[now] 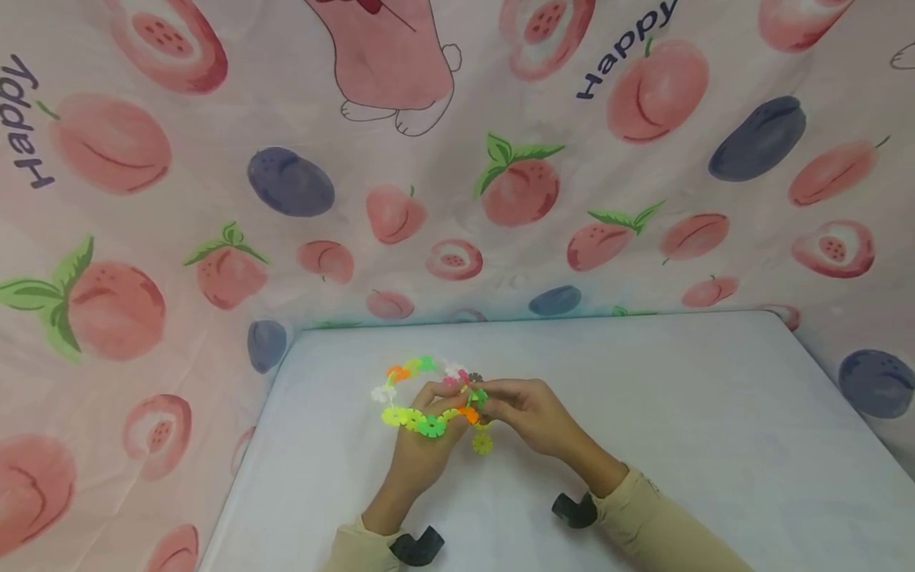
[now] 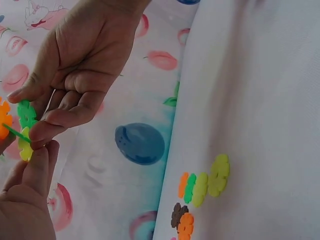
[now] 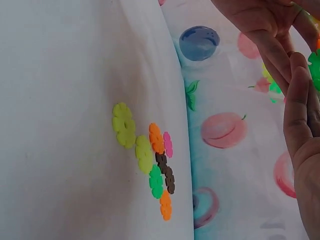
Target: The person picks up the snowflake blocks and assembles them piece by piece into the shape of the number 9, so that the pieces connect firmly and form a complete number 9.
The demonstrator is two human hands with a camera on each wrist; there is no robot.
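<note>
A loop of flower-shaped plastic interlocking discs (image 1: 431,427), linked in yellow, green, orange, white and pink, hangs over my left hand (image 1: 427,461). With its fingertips that hand grips the loop's right side. My right hand (image 1: 539,417) meets it there and pinches a green disc (image 1: 480,397) between thumb and fingers. In the left wrist view the green disc (image 2: 26,114) sits beside the right thumb, with a yellow disc (image 2: 25,145) at the left fingertips. Fingers partly hide how these discs join.
Loose discs lie on the white table (image 1: 679,413) beneath the hands: a yellow disc (image 3: 123,125), a green disc (image 3: 156,181), an orange disc (image 3: 165,205), a brown disc (image 3: 170,180) and a pink disc (image 3: 168,144) among them. A fruit-print cloth (image 1: 429,183) hangs behind.
</note>
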